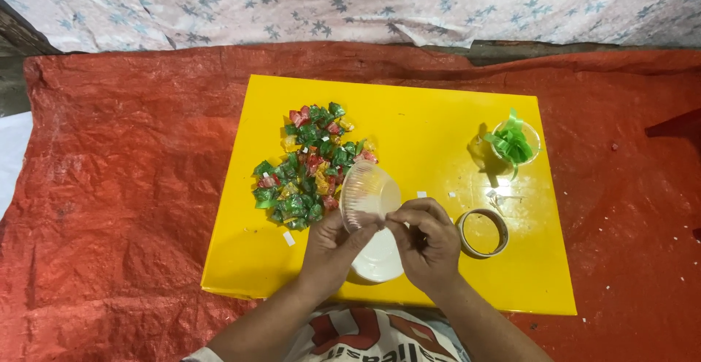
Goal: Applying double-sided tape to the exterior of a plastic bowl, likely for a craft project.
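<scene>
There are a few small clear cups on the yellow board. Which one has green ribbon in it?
The small cup at the board's far right holds green ribbon strips. The cup in both hands looks empty, tilted on its side, over a white stack.

A small clear ribbed plastic cup (369,195) is tilted on its side, mouth facing left. It sits above a white lid (380,258) lying flat.

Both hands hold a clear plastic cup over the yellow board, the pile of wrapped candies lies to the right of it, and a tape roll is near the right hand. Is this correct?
Not quite. In the head view the candies lie left of the cup, not right. The rest stands: both the left hand and right hand hold it over the yellow board, tape roll beside the right hand.
</scene>
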